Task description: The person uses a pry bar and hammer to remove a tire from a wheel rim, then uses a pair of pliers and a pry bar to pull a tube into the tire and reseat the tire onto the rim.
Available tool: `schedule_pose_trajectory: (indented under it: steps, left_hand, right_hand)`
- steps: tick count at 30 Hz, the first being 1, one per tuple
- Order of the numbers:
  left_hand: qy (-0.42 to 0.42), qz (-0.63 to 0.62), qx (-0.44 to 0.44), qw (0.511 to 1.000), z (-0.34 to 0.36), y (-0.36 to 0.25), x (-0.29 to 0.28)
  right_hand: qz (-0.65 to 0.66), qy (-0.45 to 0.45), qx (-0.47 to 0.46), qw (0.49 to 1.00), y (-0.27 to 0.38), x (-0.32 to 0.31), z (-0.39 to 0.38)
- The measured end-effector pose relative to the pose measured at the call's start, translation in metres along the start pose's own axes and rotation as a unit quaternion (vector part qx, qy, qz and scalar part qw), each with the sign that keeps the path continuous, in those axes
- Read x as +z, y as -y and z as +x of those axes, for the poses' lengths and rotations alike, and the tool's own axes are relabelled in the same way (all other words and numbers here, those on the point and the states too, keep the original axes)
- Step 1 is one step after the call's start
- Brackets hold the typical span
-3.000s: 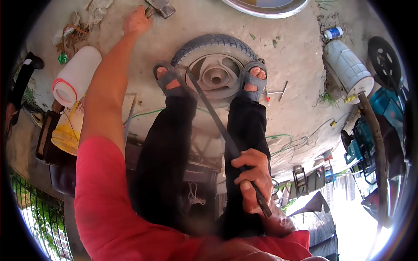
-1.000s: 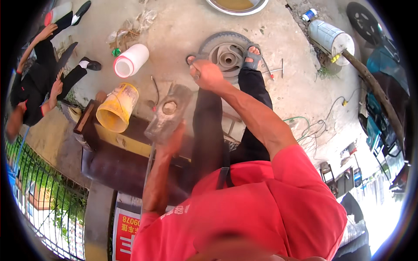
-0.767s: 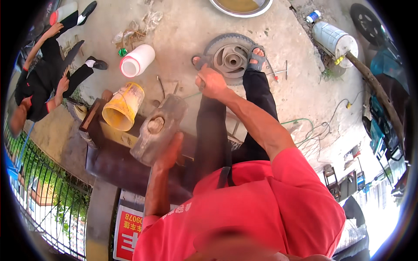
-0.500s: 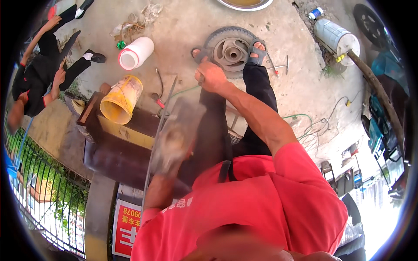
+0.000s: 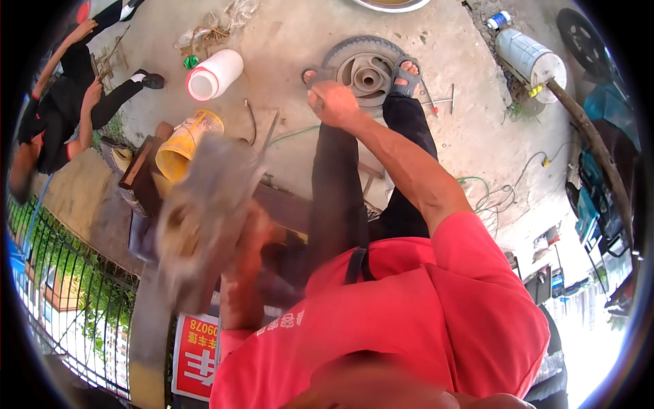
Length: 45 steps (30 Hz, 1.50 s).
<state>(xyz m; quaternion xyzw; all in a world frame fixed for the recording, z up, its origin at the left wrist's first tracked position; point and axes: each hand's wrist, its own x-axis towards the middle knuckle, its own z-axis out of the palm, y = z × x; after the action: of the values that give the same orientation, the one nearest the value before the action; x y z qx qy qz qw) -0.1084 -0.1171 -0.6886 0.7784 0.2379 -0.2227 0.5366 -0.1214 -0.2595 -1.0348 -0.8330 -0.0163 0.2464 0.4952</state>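
A flat, stained greyish-brown piece [image 5: 204, 211], smeared by motion, is in my left hand [image 5: 253, 235]; its kind I cannot make out, and it hides part of a yellow bucket [image 5: 180, 150]. My left fingers are blurred along its right edge. My right arm reaches forward over my legs, and my right hand [image 5: 334, 104] is closed in a fist near my left foot; anything inside it is hidden. Just beyond the fist, a small spoked wheel with a black tyre [image 5: 368, 76] lies flat on the ground between my sandalled feet.
A white bucket [image 5: 221, 71] lies tipped on the concrete beyond the yellow one. To the right are a T-handled tool [image 5: 451, 101], a green cord [image 5: 485, 187] and a grey drum [image 5: 528, 58] with a wooden pole. Another person [image 5: 58, 116] sits at the far left.
My left hand has swung left with the greyish piece, from beside my left leg to over the dark seat and yellow bucket. My right fist has risen slightly, still closed.
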Motion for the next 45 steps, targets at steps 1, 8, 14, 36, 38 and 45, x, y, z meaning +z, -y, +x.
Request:
schedule_pose_trajectory:
  steps: [1, 8, 14, 36, 38, 45]
  left_hand:
    - [0.004, -0.046, 0.084, 0.995, 0.003, -0.015, 0.002]
    - [0.106, 0.151, 0.109, 0.977, 0.049, 0.106, 0.032]
    - [0.012, 0.052, -0.216, 0.975, 0.056, 0.092, 0.013]
    - [0.021, 0.025, -0.311, 0.950, 0.020, 0.142, 0.036]
    - [-0.004, -0.029, -0.287, 0.957, 0.016, 0.119, 0.028]
    - [0.010, 0.029, -0.221, 0.975, -0.003, 0.087, 0.045]
  right_hand:
    - [0.001, -0.001, -0.007, 1.000, 0.005, 0.003, 0.004]
    - [0.005, -0.019, -0.065, 0.998, 0.004, 0.011, -0.004]
    - [0.037, -0.047, -0.020, 0.998, -0.015, -0.002, -0.015]
    - [-0.024, -0.044, 0.007, 0.999, -0.039, -0.036, 0.025]
    - [-0.017, -0.032, -0.067, 0.997, -0.031, -0.015, -0.004]
    - [0.006, -0.037, -0.076, 0.996, -0.021, 0.003, -0.032]
